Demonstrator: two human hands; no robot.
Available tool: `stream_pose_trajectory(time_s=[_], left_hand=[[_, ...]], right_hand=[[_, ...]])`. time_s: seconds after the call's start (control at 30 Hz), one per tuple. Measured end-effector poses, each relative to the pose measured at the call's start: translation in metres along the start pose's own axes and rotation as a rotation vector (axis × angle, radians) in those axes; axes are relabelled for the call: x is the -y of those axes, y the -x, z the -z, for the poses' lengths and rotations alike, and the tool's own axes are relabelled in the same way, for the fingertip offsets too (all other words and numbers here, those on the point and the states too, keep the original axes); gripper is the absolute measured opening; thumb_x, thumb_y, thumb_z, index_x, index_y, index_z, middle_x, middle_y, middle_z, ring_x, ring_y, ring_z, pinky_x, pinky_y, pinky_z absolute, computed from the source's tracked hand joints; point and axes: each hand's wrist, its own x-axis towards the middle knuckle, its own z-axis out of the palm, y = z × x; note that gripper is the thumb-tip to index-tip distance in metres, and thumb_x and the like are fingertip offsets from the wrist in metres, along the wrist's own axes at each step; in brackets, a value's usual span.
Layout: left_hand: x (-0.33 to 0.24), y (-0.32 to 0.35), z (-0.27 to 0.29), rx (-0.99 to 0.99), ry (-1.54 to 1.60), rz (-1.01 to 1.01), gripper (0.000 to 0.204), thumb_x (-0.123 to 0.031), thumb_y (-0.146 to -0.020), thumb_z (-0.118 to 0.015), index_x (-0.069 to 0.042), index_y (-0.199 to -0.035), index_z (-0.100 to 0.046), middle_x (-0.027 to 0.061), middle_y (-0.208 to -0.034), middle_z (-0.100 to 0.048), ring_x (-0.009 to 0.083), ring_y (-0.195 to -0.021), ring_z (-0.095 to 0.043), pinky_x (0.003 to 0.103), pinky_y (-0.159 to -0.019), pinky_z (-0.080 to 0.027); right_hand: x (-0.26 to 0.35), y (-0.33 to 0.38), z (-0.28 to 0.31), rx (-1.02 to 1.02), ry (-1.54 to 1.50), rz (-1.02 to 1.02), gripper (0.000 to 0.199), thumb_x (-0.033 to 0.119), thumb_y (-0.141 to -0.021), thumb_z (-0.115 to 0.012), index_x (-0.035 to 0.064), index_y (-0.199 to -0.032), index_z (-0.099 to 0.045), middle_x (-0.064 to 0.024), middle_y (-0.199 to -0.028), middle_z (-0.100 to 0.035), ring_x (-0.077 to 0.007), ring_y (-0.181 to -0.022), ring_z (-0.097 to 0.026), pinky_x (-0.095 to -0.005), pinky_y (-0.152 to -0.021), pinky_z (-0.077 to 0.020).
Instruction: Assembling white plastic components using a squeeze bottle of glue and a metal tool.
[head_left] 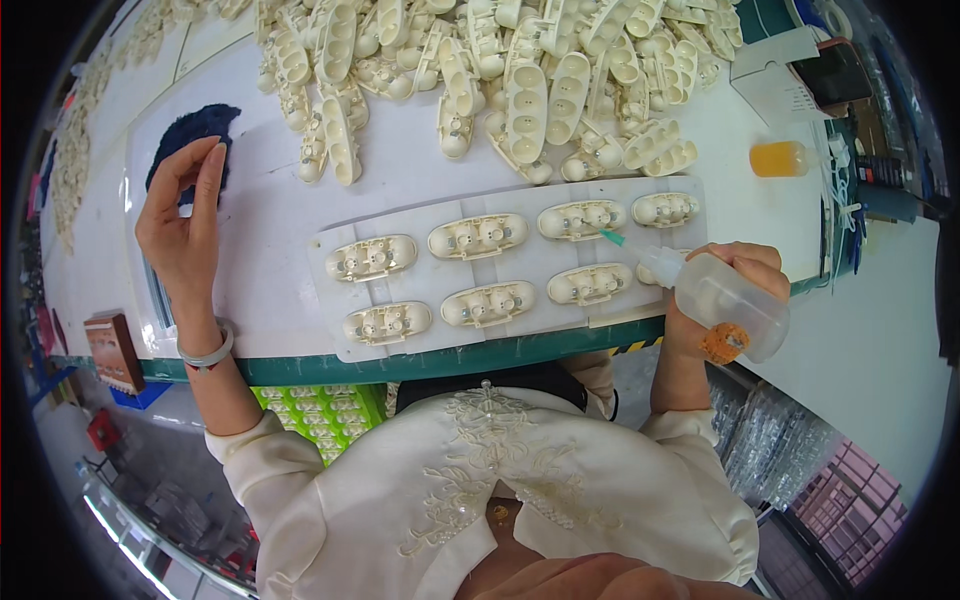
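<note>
Green-tipped squeeze bottle in the right hand, eight cream parts on a board

So the right hand has its fingers wrapped around a clear squeeze bottle, nozzle angled down to the left. The green tip is right at the third part from the left in the far row — can't tell if it's actually touching.

The left hand is up over the left side of the table, thumb and index fingertips close together. Can't tell if anything's pinched there. It's beside a dark blue cloth, overlapping it from this view.

The cream oval parts sit in two rows of four on a pale board near the table's green edge. The near row's last one is mostly hidden behind the bottle's nozzle and the right hand.

Behind the board there's a big messy heap of similar cream pieces — some show round hollows. Over to the right, an amber container lies near a white box.
</note>
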Motion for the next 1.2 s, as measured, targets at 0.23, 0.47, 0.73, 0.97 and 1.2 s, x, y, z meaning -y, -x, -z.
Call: stream_pose_trajectory(time_s=[0.23, 0.47, 0.73, 0.97, 1.2], left_hand=[[0.004, 0.000, 0.001, -0.005, 0.032, 0.006, 0.013, -0.001, -0.084, -0.062, 0.001, -0.097, -0.065, 0.0030, -0.089, -0.064, 0.0068, -0.079, -0.058, 0.018, -0.069, -0.046], [0.003, 0.000, 0.000, -0.032, 0.033, 0.057, 0.018, -0.001, -0.084, -0.063, 0.001, -0.101, -0.064, 0.0039, -0.090, -0.065, 0.0067, -0.080, -0.058, 0.017, -0.069, -0.046], [0.010, 0.000, -0.001, 0.001, 0.067, 0.059, 0.017, 0.000, -0.084, -0.062, 0.003, -0.100, -0.064, 0.0045, -0.092, -0.065, 0.0078, -0.082, -0.059, 0.018, -0.073, -0.046], [0.018, 0.001, 0.002, 0.022, 0.064, 0.053, 0.015, -0.001, -0.085, -0.060, 0.004, -0.099, -0.063, 0.0054, -0.095, -0.064, 0.0086, -0.084, -0.058, 0.020, -0.077, -0.046], [0.023, 0.000, 0.002, 0.001, 0.038, 0.101, 0.015, -0.002, -0.086, -0.060, 0.004, -0.099, -0.064, 0.0054, -0.094, -0.065, 0.0090, -0.084, -0.059, 0.020, -0.078, -0.046]], right_hand=[[0.005, 0.000, 0.001, -0.038, 0.006, -0.072, 0.024, 0.015, -0.082, -0.058, 0.0004, -0.095, -0.044, -0.0152, -0.083, -0.050, -0.0193, -0.068, -0.053, -0.0260, -0.048, -0.0488], [0.005, 0.000, 0.003, -0.111, 0.110, -0.129, 0.023, 0.018, -0.081, -0.054, -0.0003, -0.092, -0.044, -0.0135, -0.080, -0.049, -0.0190, -0.066, -0.051, -0.0246, -0.049, -0.0477], [-0.004, 0.001, 0.007, -0.123, 0.090, -0.118, 0.037, 0.034, -0.080, -0.054, -0.0004, -0.091, -0.045, -0.0135, -0.081, -0.050, -0.0188, -0.069, -0.051, -0.0252, -0.052, -0.0470], [-0.029, 0.007, 0.031, -0.376, 0.137, -0.098, 0.047, 0.045, -0.081, -0.043, -0.0007, -0.090, -0.046, -0.0131, -0.080, -0.048, -0.0196, -0.066, -0.052, -0.0266, -0.051, -0.0467], [-0.024, 0.006, 0.026, -0.303, 0.153, -0.177, 0.046, 0.044, -0.081, -0.046, -0.0008, -0.091, -0.047, -0.0132, -0.080, -0.049, -0.0194, -0.067, -0.052, -0.0266, -0.051, -0.0467]])
